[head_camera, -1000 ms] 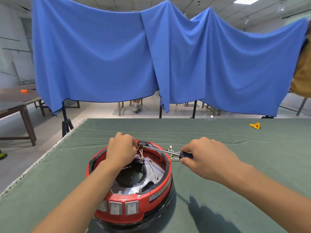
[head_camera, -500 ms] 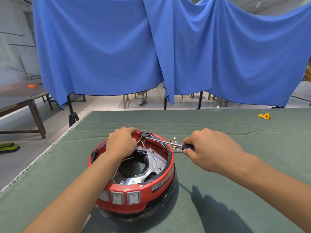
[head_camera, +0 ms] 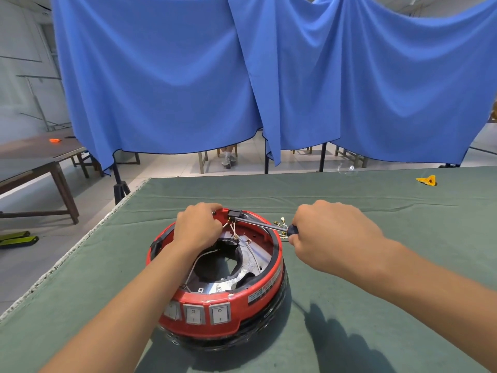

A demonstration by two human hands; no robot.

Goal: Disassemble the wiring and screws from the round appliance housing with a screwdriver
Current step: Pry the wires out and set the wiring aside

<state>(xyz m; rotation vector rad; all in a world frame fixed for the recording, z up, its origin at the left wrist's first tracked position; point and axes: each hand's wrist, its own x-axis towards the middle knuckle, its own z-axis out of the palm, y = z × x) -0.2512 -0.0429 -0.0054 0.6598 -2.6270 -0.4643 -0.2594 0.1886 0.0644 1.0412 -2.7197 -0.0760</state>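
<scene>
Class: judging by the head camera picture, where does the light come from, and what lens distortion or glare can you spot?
Head view: the right hand and forearm throw a soft shadow onto the green cloth toward the viewer, so the light comes from above and ahead; the wide lens bows the table's left edge and stretches the forearms; the metal plate inside the red housing glints; the screwdriver is sharp.

Two bare forearms reach in from the near edge, with no sleeve showing on either up to where the frame cuts them off. The left hand (head_camera: 197,228) wears no glove, ring or watch, and neither does the right hand (head_camera: 330,235). Both wrists are uncovered, with no band or strap.
</scene>
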